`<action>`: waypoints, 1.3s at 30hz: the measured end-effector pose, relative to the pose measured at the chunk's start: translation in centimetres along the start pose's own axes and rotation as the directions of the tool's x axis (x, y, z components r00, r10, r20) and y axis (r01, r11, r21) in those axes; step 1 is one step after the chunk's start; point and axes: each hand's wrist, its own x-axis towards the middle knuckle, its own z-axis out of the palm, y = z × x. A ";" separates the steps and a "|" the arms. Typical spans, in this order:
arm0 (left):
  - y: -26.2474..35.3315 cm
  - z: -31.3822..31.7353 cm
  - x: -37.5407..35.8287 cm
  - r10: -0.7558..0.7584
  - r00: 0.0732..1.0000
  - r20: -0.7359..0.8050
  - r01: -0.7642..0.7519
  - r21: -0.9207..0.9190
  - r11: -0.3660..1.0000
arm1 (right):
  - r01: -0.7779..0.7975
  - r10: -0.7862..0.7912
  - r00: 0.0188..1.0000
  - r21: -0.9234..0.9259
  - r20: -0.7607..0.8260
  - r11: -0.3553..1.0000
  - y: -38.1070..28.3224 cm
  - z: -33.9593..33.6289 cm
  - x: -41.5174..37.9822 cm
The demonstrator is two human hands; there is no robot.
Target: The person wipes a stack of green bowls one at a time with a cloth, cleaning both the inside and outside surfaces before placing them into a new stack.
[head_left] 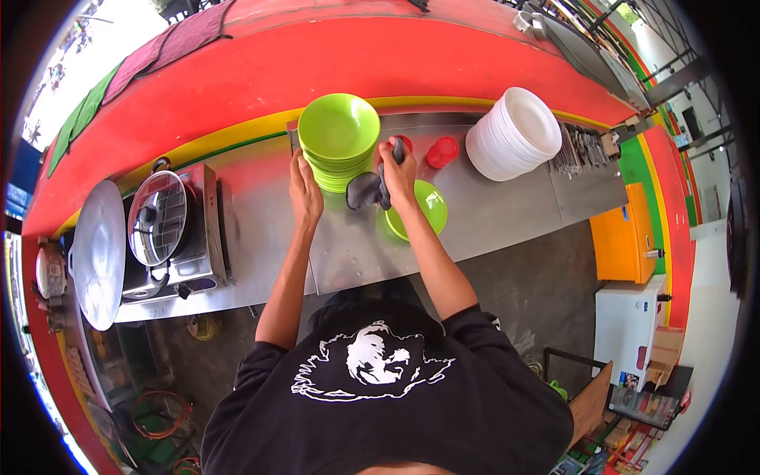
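I view the green bowl stack (pixel 339 138) upright on the steel counter (pixel 348 261). Left hand (pixel 306 190): open, against its side. Right hand (pixel 401 172): gripping dark cloth (pixel 365 191). Judged stiff, slippery, fairly heavy; grasp low, both sides.

The green bowls (pixel 340 131) stood nested in a tall, close stack just to the right of your left fingers (pixel 299 168), which lay along its side. The top one faced open side up, its round, smooth inside catching a bright patch of light; the lower rims showed as tight, even ridges. In your right fingers (pixel 390 148) you had a soft-looking dark thing (pixel 364 191) (a cloth, perhaps, though its shape was hard to read), its rounded end hanging below them, close to the lower stack. A separate green bowl (pixel 435 207) lay on the near side of those right fingers, apart from the stack and partly hidden.
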 end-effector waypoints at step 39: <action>4.7 0.1 -9.2 -0.319 0.910 0.263 0.414 -0.564 0.714 | -0.025 0.020 0.998 -0.095 -0.053 0.995 -0.8 -8.9 -13.4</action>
